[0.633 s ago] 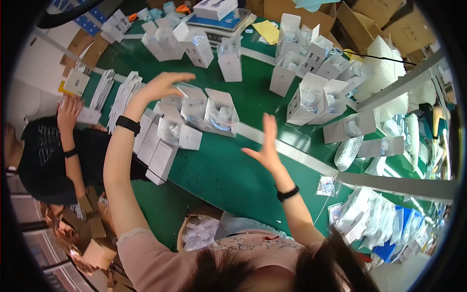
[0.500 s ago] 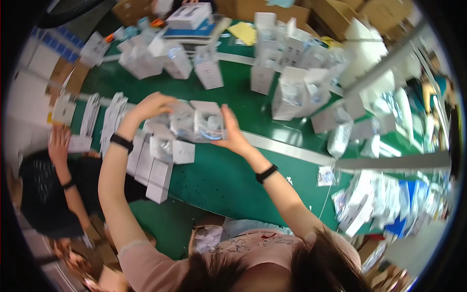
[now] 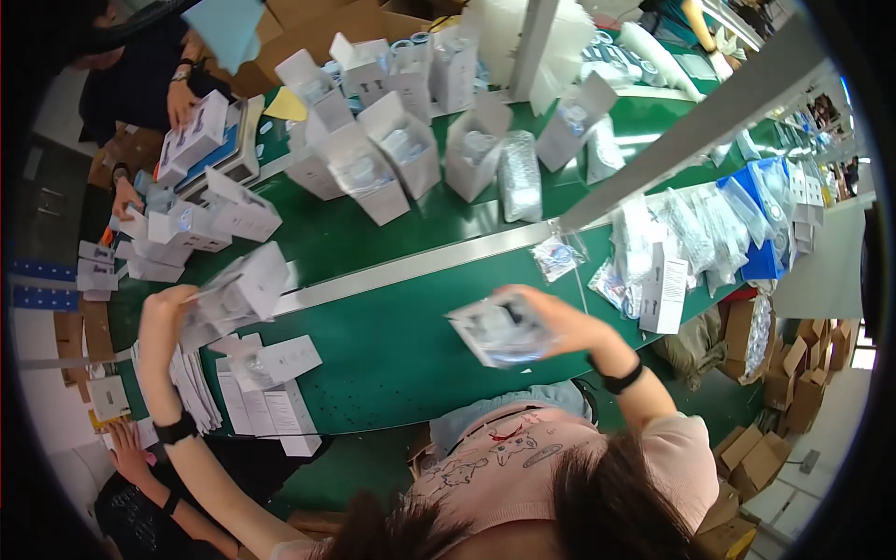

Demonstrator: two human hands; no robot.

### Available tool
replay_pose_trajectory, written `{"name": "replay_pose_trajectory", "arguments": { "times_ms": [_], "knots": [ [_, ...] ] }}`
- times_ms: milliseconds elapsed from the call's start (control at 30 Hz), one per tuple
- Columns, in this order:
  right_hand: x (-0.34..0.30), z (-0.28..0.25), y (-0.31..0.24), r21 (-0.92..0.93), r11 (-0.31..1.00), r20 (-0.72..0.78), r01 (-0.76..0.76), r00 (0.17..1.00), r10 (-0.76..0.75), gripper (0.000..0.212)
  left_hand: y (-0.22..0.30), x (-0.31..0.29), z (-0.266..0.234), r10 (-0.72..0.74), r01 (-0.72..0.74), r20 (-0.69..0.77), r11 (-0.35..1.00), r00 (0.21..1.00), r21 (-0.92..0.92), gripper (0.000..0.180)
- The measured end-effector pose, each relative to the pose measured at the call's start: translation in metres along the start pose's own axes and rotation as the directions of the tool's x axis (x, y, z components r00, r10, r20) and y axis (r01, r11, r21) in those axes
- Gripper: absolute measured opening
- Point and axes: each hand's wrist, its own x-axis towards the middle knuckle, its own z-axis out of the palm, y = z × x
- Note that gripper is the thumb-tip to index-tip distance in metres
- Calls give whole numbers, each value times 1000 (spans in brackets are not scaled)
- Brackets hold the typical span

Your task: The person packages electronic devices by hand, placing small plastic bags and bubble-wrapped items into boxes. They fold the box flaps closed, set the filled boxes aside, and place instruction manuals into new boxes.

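Right hand (image 3: 569, 322): fingers closed on the right side of one open white box (image 3: 469, 338). Box tilted, opening toward the viewer, clear-wrapped contents inside, blurred; positioned over the near part of the desk (image 3: 401, 345), right of the middle. Contact with the desk cannot be told.

Left hand (image 3: 168, 313): bent at the wrist, fingers at the left end of a cluster of open white boxes (image 3: 264, 278) with clear-wrapped contents. Whether the fingers grip or merely touch cannot be told.

Just below the cluster: one small open box (image 3: 301, 357), flap out to the right, by several closed white boxes (image 3: 294, 420) laid side by side. Left of these: a stack of flat white cartons (image 3: 194, 387).

Desk: green, crossed by a pale strip (image 3: 411, 271). Beyond the strip: further open white boxes (image 3: 380, 203), filled, standing upright in a group; beside them, a bubble-wrapped item (image 3: 520, 177).

Right side: a small clear bag (image 3: 557, 259) by the strip; an upright printed box (image 3: 665, 294); a heap of clear plastic packets (image 3: 691, 233); a blue bin (image 3: 761, 266); a slanting grey post (image 3: 691, 121).

Outer edges: a co-worker's hand (image 3: 182, 103) at upper left, near a white carton (image 3: 198, 135); another co-worker's hand (image 3: 129, 453) at lower left; brown cartons (image 3: 807, 378) at far right.
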Motion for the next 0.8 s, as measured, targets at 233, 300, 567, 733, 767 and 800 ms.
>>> {"name": "replay_pose_trajectory", "arguments": {
  "times_ms": [233,300,567,733,767,800],
  "knots": [
    [-152,-151,-44,221,912,-548,-346,729,409,77,91,25,-94,0,20,-180,994,984,110,14],
    [-154,-209,-20,313,905,-656,-288,624,425,73,126,38,-100,-25,35,-180,998,983,50,13],
    [-69,-385,175,-92,995,-954,-24,287,-81,71,270,77,-62,173,-179,-83,981,981,-70,17],
    [-64,-404,246,-168,983,-961,-72,234,-147,77,352,95,-26,460,-455,64,887,886,-75,22],
    [-87,-410,250,-168,979,-968,-114,209,-142,77,365,110,-12,545,-537,77,837,835,-102,22],
    [-95,-407,244,-91,948,-975,-305,223,-22,76,386,118,-7,586,-580,115,810,802,-85,16]
  ]
}}
